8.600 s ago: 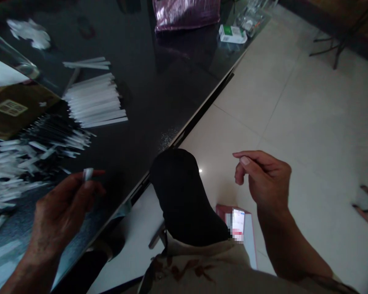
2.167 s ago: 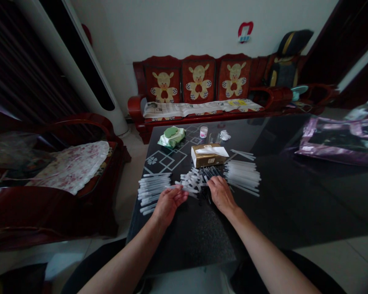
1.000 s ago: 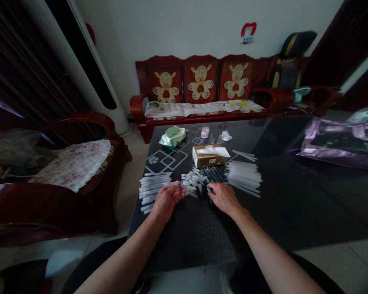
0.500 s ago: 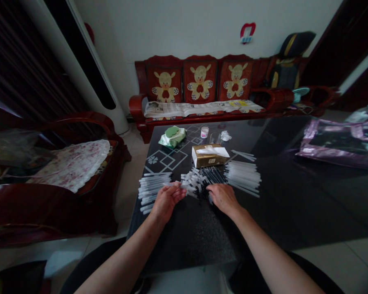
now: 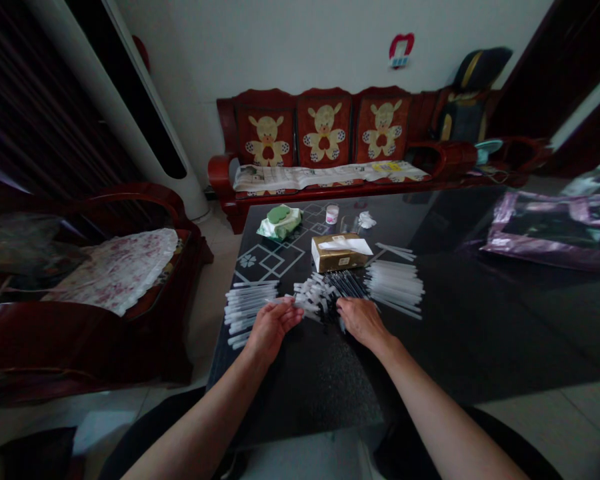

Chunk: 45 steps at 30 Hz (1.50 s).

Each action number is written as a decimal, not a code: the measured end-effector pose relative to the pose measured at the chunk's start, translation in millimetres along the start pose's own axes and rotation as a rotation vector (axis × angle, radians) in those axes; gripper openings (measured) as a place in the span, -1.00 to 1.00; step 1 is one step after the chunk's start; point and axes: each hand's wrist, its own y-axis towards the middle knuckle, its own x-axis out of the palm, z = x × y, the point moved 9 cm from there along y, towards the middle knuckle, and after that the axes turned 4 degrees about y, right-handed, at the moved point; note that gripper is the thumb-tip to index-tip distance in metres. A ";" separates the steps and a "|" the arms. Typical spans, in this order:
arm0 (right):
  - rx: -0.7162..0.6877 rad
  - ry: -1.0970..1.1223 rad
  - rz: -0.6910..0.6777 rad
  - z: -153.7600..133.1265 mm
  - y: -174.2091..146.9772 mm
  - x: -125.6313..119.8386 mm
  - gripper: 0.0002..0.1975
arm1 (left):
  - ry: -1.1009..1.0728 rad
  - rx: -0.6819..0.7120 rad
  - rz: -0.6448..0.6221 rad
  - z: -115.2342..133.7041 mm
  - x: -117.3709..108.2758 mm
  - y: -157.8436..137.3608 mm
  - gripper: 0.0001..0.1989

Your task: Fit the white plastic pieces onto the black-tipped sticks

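My left hand (image 5: 275,328) is palm up, its fingers closed on a whitish translucent pen barrel that points left. Beside it, on the left, lies a row of white-capped pens (image 5: 243,312). My right hand (image 5: 364,321) is palm down with its fingers curled together at the near end of the dark pen refills (image 5: 349,284); whatever is in its fingertips is hidden. Between the hands is a heap of white pen caps (image 5: 314,288), with small black pieces (image 5: 326,308) close by. A stack of translucent pen barrels (image 5: 395,288) lies right of the refills.
On the dark table (image 5: 330,393) a tissue box (image 5: 341,260) stands behind the heap. Farther back are a green wipes pack (image 5: 280,223), a small cup (image 5: 332,214), a clear glass (image 5: 349,224) and crumpled tissue (image 5: 367,220). A purple-edged clear bag (image 5: 545,253) lies at right.
Both hands stay almost in place. The fingers of my right hand have shifted slightly by the refills. The whole view has moved a little.
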 end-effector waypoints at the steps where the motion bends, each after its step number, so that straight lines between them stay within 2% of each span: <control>1: 0.028 0.072 0.047 0.2 0.3 -6.1 -0.86 | 0.000 -0.001 0.002 -0.3 0.0 -0.2 -0.92; 4: 0.133 0.446 0.151 5.4 -0.6 -18.5 -0.92 | 0.003 -0.001 0.004 -0.7 0.2 -0.2 -0.91; 9: 0.352 1.242 -0.001 9.7 -5.3 4.3 -0.87 | 0.035 0.022 -0.012 0.0 2.3 -0.6 -0.86; 11: 0.396 1.425 -0.026 7.0 -7.2 8.9 -0.80 | 0.050 0.040 -0.029 0.6 4.5 -1.7 -0.83; 14: 0.403 1.570 -0.043 0.2 -8.2 11.0 -0.73 | 0.069 0.057 -0.046 0.6 7.5 -3.1 -0.81; 18: 0.416 1.670 -0.073 -7.2 -10.6 17.5 -0.74 | 0.080 0.077 -0.046 1.4 8.8 -3.5 -0.78; 24: 0.421 1.690 -0.014 -7.3 -13.2 19.5 -0.76 | 0.080 0.091 -0.051 1.6 9.0 -5.3 -0.77; 29: 0.412 1.730 -0.032 -10.9 -13.5 19.9 -0.75 | 0.098 0.087 -0.064 -0.6 10.8 -6.3 -0.78; 45: 0.452 1.656 -0.037 -11.1 -14.9 25.3 -0.73 | 0.095 0.148 -0.093 2.4 18.0 -11.9 -0.73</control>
